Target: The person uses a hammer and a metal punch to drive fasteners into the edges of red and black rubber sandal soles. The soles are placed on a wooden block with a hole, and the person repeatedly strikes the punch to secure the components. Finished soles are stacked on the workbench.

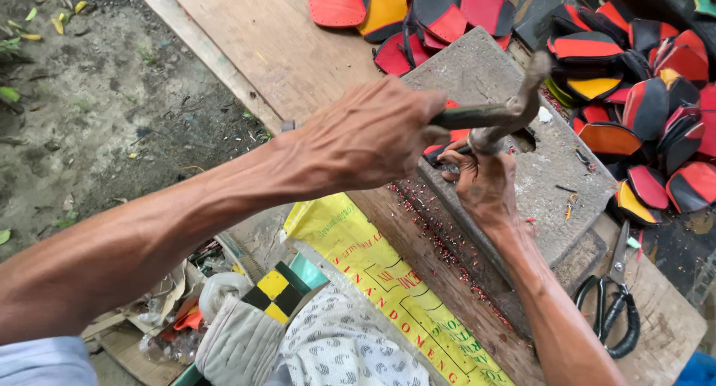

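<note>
Left hand [373, 136] is fisted tight round the handle of a hammer [500, 114], arm crossing the frame from lower left; the hammer's metal head sits up and to the right of the fist, over the grey stone slab [522, 184]. Right hand [481, 181] lies on the slab just below the hammer head, fingers curled down and pinching a small red-and-black piece [440, 149] against the stone; exact grip partly hidden by the left hand. So the piece is between the two hands, under the left knuckles, touching the right fingertips. Hands close together, nearly overlapping in view. Slab rests on a wooden bench [276, 35]. Heap of red, black and yellow cut pieces [641, 95] lies beyond and right of the slab. Black-handled scissors [615, 304] lie on the bench right of the right forearm, well apart from both hands. Yellow printed sack [373, 274] below the slab.
</note>
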